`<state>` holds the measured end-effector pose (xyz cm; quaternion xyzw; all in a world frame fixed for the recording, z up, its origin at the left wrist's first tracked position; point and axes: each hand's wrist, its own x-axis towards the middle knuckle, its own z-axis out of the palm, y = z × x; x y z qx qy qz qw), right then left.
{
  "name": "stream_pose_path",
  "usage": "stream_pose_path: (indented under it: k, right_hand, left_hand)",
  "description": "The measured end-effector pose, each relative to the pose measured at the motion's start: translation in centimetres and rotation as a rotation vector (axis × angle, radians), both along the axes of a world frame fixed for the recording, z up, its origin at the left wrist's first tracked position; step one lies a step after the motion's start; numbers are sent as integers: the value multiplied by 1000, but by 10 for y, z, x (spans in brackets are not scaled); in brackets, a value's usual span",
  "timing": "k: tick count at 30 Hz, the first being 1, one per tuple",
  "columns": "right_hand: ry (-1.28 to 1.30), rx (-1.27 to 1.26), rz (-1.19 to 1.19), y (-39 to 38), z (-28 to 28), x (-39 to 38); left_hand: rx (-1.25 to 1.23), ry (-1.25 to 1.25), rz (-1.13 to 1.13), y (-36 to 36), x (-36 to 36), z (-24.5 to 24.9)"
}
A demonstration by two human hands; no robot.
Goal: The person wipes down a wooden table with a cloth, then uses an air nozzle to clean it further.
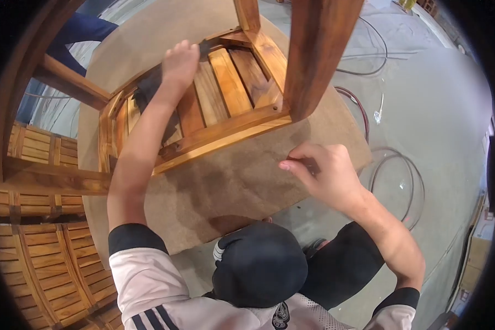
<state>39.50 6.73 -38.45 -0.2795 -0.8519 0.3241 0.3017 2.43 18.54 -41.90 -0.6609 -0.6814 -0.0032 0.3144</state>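
Observation:
A varnished wooden chair (pixel 225 74) with a slatted seat rests with its legs pointing up. My left hand (pixel 181 63) reaches over the seat's far rail, its fingers curled. Beneath and beside that hand is a dark cloth-like piece (pixel 147 88), partly covered by my forearm. My right hand (pixel 327 170) is raised in front of the chair's near right corner, thumb and fingers drawn together in a pinch. What lies between those fingers, if anything, is hidden. A thick chair leg (pixel 320 55) rises just beyond my right hand.
Brown board or cardboard (pixel 203 206) covers the work surface under the chair. Slatted wooden panels (pixel 44 264) are stacked at the lower left. Cables (pixel 407 159) lie on the grey floor (pixel 440 126) to the right. A person's dark-clothed leg (pixel 77 36) shows at the upper left.

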Motion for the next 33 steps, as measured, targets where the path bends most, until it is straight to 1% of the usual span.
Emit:
stream_pose_path:
  k: [2, 4, 7, 9, 10, 12, 13, 14, 15, 16, 17, 18, 19, 20, 21, 22, 23, 24, 25, 26, 27, 28, 29, 30, 31, 32, 33]
  right_hand:
    - [5, 16, 31, 0, 1, 1]
    - [-19, 11, 55, -1, 1, 3]
    - [-10, 14, 85, 0, 2, 4]
    - [-9, 10, 86, 0, 1, 3]
    - [-19, 8, 80, 0, -1, 2]
    - [-75, 14, 76, -3, -1, -1]
    - [-118, 46, 66, -4, 3, -2]
    - [-157, 90, 35, -2, 7, -4]
    - [-158, 91, 34, -1, 6, -6]
    - [-161, 81, 28, 0, 2, -8]
    - [-147, 133, 15, 1, 1, -10]
    - [-144, 168, 2, 1, -1, -10]
    - [-78, 153, -12, 1, -6, -13]
    - [-19, 130, -23, 2, -7, -14]
    - [-16, 115, -21, 1, -3, -13]
    - [-18, 88, -6, 1, -1, -10]
    - [-32, 107, -33, -4, -2, -7]
    - [-40, 114, -37, -6, -2, -7]
    - [11, 168, -33, -5, -9, -7]
    - [-20, 204, -22, -8, -4, -7]
    - [-116, 134, 6, -7, 7, -7]
    - [-80, 169, -2, -8, 12, -7]
    - [60, 195, 4, 1, 8, -5]
    - [130, 194, -11, 0, 24, -7]
    - [71, 236, -54, -6, 41, -10]
    - [258, 396, -57, -12, 57, -14]
    - [371, 477, -49, -18, 73, -17]
  left_hand:
    - [-34, 36, 92, -11, -11, 2]
    - [-1, 76, 60, -32, -30, 2]
    - [-67, 20, 126, -49, -58, 9]
    - [177, 13, -190, -51, -81, -4]
    - [296, 10, -354, -51, -80, -4]
    - [76, -83, -181, -49, -66, -3]
    - [273, 445, -479, -37, -81, -15]
    - [-86, 11, -195, -18, -75, -17]
    - [77, -121, -228, -16, -42, -9]
    - [100, -189, -191, -4, -23, -9]
    - [235, -194, -303, 8, -10, -12]
    - [244, -278, -268, 19, 8, -11]
    - [283, -368, -247, 32, 20, -14]
    - [352, -455, -296, 54, 14, -25]
    - [468, -519, -350, 53, 25, -17]
    - [380, -566, -346, 51, 26, -12]
    - [353, -464, -315, 51, 19, -20]
    - [376, -476, -367, 47, 22, -17]
    - [382, -532, -335, 41, 30, -15]
    - [360, -480, -288, 41, 25, -19]
    - [424, -440, -374, 41, 23, -13]
    - [404, -454, -354, 34, 25, -3]
    - [356, -458, -260, 33, 28, 6]
    - [314, -483, -204, 31, 32, 11]
    - [330, -480, -213, 25, 34, 13]
    - [346, -488, -242, 24, 32, 18]
    - [318, -514, -177, 26, 17, 27]
